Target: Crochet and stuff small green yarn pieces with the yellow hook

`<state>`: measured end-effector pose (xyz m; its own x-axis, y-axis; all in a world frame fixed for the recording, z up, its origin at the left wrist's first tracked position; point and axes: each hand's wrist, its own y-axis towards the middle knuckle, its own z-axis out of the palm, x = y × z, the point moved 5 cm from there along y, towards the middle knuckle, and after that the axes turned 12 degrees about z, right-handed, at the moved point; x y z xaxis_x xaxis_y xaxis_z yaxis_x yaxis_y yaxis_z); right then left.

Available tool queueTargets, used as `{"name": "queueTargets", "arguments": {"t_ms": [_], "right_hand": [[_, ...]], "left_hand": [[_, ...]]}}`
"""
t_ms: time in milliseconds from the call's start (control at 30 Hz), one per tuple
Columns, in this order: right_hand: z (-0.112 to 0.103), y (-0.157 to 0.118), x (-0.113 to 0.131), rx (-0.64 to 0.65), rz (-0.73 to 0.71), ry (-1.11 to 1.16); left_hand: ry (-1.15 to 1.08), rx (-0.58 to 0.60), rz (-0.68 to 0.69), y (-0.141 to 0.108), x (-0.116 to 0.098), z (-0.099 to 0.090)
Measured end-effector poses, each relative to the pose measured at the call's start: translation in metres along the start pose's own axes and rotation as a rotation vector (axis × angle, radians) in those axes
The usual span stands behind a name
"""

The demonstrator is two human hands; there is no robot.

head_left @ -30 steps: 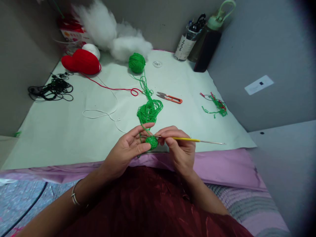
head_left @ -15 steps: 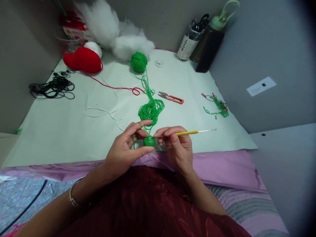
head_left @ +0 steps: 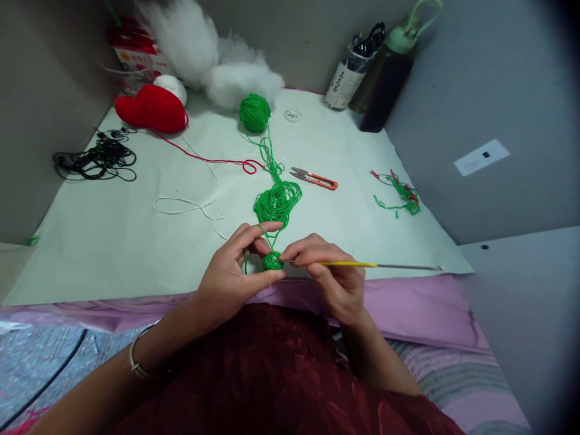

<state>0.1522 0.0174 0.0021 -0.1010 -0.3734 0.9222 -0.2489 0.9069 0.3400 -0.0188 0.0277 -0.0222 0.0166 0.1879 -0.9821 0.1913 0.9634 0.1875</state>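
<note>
Between thumb and fingers, my left hand [head_left: 235,260] grips a small round green crochet piece [head_left: 272,261], with green yarn looped over the raised index finger. My right hand [head_left: 333,272] is closed on a yellow-handled crochet hook [head_left: 348,264]. The hook's left tip meets the crochet piece; its other metal end points right, over the table's front edge. Just beyond the hands lies a loose heap of green yarn [head_left: 277,202], whose strands run back to a green yarn ball [head_left: 254,113].
Orange-handled thread snips [head_left: 315,178] lie right of the yarn. Yarn scraps [head_left: 403,194] are at the right, a black yarn tangle [head_left: 102,158] at the left. Behind are a red crocheted piece [head_left: 151,110], white stuffing [head_left: 242,81], a pen cup [head_left: 347,78] and a bottle [head_left: 389,78].
My right hand has shifted slightly right and down, and the hook has turned flatter, its free end now reaching farther right. The left hand and crochet piece have barely moved.
</note>
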Motion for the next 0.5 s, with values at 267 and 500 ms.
{"name": "queueTargets", "arguments": {"t_ms": [267,500], "right_hand": [[0.021,-0.011,0.019,-0.041,-0.421,-0.766],[0.025,-0.026,0.009,-0.180,-0.423,-0.840]], "left_hand": [[0.014,-0.119,0.016,-0.002,0.009,0.007],[-0.152,-0.147,-0.087,-0.012,0.010,0.011]]}}
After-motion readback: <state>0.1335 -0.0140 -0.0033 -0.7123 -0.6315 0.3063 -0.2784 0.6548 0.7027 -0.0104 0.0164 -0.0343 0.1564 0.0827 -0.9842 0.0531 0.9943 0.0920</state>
